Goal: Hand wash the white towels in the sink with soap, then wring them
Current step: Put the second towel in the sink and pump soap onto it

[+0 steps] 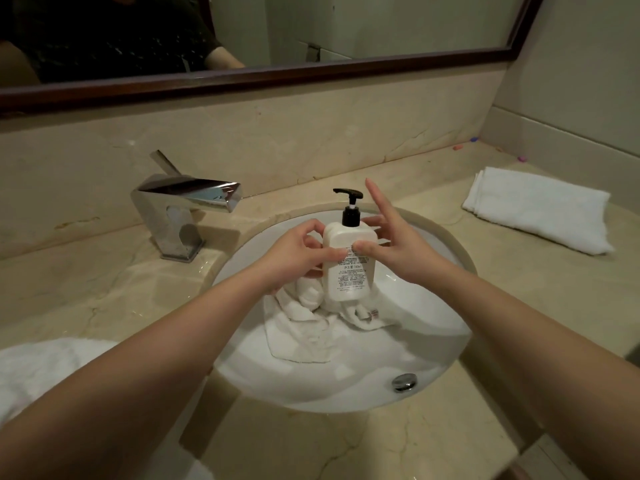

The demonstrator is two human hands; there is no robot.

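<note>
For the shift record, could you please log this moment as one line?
left hand holds soap bottle | right hand steadies bottle, forefinger raised | towel crumpled in sink | pump unpressed

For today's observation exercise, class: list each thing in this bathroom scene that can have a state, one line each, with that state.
White soap pump bottle: upright over the basin, pump up.
Left hand: grips the bottle.
Right hand: holds the bottle, forefinger raised.
Crumpled white towel: in the white sink.
Folded white towel: on the counter.
Chrome faucet: no water running.
</note>
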